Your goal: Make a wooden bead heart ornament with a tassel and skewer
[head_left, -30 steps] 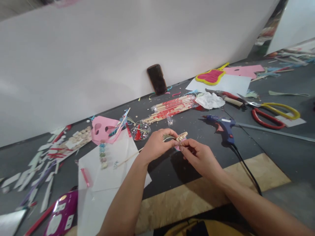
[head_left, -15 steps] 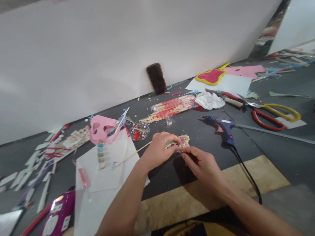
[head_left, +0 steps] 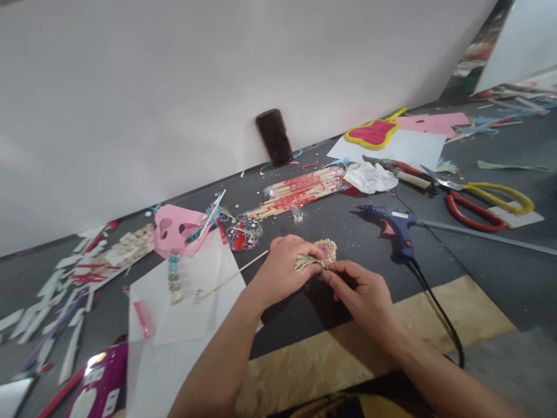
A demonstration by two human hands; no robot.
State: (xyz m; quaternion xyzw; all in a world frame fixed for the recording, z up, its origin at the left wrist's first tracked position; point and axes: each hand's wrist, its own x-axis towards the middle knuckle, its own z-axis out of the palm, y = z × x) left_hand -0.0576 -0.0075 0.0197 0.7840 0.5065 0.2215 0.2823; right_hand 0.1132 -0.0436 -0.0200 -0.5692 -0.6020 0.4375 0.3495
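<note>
Between my hands is a small pink craft piece (head_left: 328, 248) edged with pale, bead-like bits, with a light tassel (head_left: 305, 262) beside it. My left hand (head_left: 287, 264) is closed on the piece, thumb and forefinger pinching its left side; the tassel's strands show between them. At the lower edge, my right hand (head_left: 359, 287) pinches with thumb and forefinger; whatever lies between those fingertips is too small to make out. A blue glue gun (head_left: 398, 223) lies on the dark table right of my hands. A thin wooden stick (head_left: 237, 273) lies to their left.
Behind my hands lie packaged sticks (head_left: 304, 188) and a dish of small beads (head_left: 244, 232). A phone (head_left: 274, 136) leans on the wall. Scissors (head_left: 487, 200) and pliers (head_left: 407, 168) are at right. A pink mask cutout (head_left: 178, 229) and white paper (head_left: 148, 371) lie at left.
The pink piece has turned or tilted slightly, so more of its pink face and the tassel's strands show. Both hands stay pinched near it. The view has shifted a little.
</note>
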